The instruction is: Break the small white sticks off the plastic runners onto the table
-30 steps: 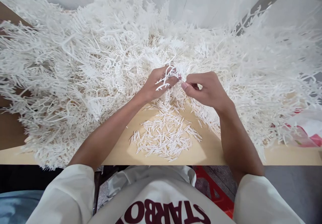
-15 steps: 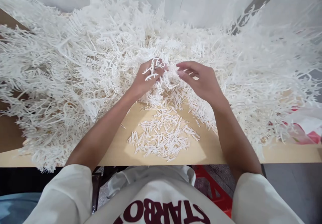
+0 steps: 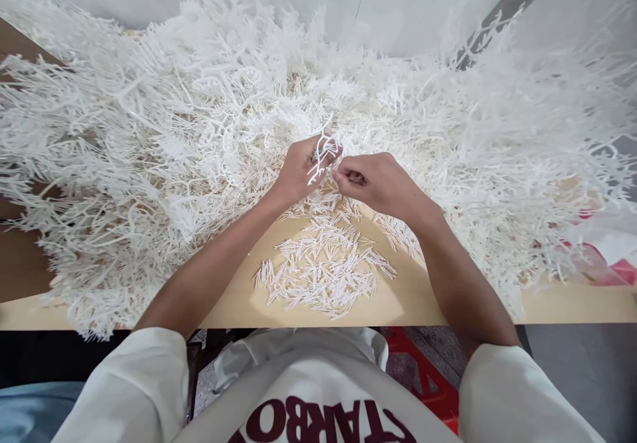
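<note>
My left hand [image 3: 304, 171] is closed around a white branched plastic sprue [image 3: 318, 164], whose thin, forked arms stick out over the fingers. Just right of it, my right hand [image 3: 371, 181] is pinched shut, thumb and forefinger close against the sprue's near side. What sits between those fingertips is too small to make out. Below both hands, a loose heap of short thin white sticks [image 3: 323, 267] lies on the light wooden table [image 3: 229, 307]. A large tangled pile of similar white branched sprues [image 3: 213, 98] rises behind and around the hands.
The pile spreads to both sides and overhangs the table's front edge at left. Brown cardboard [image 3: 20, 264] stands at the far left. A clear and red plastic bag [image 3: 597, 257] lies at right. Under the table is a red stool [image 3: 428, 383].
My right hand has moved left and nearer, closing from spread fingers to a pinch. My left hand has come slightly right and nearer with the sprue.
</note>
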`<state>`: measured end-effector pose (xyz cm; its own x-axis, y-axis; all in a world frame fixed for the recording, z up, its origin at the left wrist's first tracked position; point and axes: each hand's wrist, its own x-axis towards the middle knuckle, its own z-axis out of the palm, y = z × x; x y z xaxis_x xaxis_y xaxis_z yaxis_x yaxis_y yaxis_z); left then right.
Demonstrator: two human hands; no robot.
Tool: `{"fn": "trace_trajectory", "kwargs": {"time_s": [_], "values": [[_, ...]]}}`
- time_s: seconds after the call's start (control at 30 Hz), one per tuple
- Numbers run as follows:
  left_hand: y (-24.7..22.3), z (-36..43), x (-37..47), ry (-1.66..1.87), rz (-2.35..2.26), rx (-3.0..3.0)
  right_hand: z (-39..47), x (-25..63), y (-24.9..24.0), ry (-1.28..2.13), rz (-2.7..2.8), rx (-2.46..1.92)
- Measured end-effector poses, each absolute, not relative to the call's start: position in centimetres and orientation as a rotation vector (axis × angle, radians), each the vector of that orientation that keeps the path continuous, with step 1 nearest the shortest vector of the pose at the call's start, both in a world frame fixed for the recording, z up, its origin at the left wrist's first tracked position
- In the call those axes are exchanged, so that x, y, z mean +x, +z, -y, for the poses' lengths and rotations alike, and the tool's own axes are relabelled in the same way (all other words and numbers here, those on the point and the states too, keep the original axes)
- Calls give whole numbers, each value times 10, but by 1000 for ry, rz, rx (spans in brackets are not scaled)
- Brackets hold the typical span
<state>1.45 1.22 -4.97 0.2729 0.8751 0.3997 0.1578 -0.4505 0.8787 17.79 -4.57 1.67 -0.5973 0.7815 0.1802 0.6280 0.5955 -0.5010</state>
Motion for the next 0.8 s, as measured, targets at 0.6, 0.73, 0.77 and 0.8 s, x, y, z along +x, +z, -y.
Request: {"fn": "trace_trajectory", "kwargs": {"time_s": [0.6,0.73,0.77,0.8], "values": [[-63,-11,19,1126,-991,1678,18,191,-13,620,2184,-1276],[-64,-11,18,1175,-928,1733,19,189,-9,569,2240,-1246],[-65,-11,19,1181,-899,1752,20,188,-8,548,2263,-1248],[-66,-10,19,1181,-865,1781,20,186,-8,530,2285,-1259]]}}
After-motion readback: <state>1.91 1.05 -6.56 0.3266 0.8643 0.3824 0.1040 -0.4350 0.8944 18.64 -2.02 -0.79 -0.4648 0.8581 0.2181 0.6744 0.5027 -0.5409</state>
